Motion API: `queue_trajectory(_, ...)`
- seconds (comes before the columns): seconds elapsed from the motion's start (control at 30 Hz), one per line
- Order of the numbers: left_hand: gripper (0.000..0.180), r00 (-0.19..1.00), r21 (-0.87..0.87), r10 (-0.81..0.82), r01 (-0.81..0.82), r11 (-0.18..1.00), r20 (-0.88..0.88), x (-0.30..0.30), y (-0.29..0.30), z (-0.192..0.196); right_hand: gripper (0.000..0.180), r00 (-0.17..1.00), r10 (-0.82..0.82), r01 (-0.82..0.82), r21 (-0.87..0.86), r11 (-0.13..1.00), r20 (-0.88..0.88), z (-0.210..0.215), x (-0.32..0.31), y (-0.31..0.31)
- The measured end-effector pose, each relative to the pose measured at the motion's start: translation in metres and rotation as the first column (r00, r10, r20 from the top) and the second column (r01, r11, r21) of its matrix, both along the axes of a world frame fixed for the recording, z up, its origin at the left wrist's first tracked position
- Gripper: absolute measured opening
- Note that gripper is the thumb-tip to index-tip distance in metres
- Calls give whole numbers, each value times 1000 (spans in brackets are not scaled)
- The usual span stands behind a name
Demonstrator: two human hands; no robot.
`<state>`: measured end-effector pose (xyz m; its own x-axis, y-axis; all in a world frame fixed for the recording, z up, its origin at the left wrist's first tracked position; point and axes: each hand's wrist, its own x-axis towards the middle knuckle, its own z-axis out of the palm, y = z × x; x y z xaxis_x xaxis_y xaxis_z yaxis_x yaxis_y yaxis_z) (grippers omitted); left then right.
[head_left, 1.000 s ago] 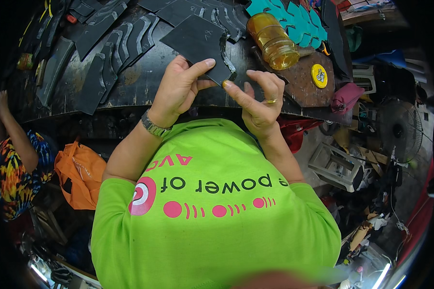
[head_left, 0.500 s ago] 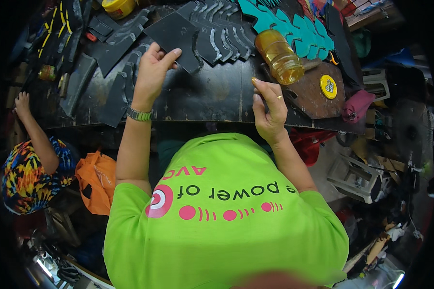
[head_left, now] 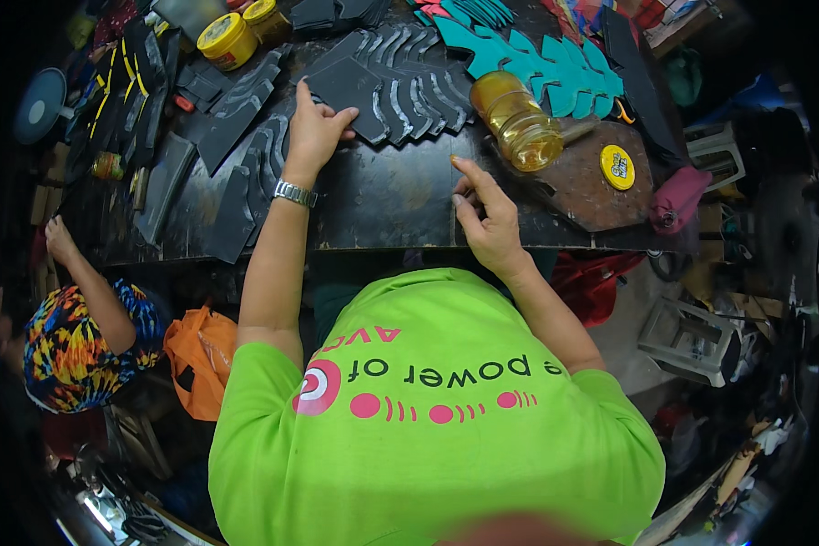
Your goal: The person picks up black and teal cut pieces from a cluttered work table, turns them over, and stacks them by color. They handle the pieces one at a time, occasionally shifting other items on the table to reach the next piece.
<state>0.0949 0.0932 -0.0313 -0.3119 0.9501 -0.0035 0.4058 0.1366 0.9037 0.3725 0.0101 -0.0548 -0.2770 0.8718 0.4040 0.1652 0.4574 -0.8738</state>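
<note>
At the front of a fanned row of black sheet pieces (head_left: 432, 91) with shiny curved edges lies a wide black piece (head_left: 346, 86). My left hand (head_left: 317, 138) is at that piece's left side, its index finger stretched to the edge and its thumb apart; the other fingers are partly hidden. Over the table's front part is my right hand (head_left: 490, 214), index finger stretched out, thumb apart, other fingers curled, gripping nothing visible. An amber blob sits on that index fingertip. Beyond it, a clear jar of amber liquid (head_left: 523, 127) sits by a brown board (head_left: 601, 200).
Teal cut pieces (head_left: 555, 68) lie at the far right, with a yellow lid (head_left: 618, 167) on the board. Yellow tubs (head_left: 227, 41) and more black pieces (head_left: 241, 127) occupy the left. Another person's arm (head_left: 91, 278) rests at the table's left edge, near an orange bag (head_left: 200, 359).
The wide black piece has settled in against the fanned row. My left index finger has straightened along its side. My right hand has moved left, away from the jar. The view has shifted slightly.
</note>
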Motion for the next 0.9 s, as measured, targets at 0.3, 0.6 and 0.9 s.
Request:
queue_trajectory(0.3,77,922,244,113,-21,969,-370,9,-38,37,60,999,33,-33,-26,999,-6,-1,1,-4)
queue_trajectory(0.6,23,783,251,-328,513,821,-529,73,-111,-8,59,999,-38,39,47,998,-27,-4,-1,-6)
queue_trajectory(0.9,22,819,242,-326,476,845,-473,78,-113,-10,61,997,-27,16,142,990,74,-4,-2,-6)
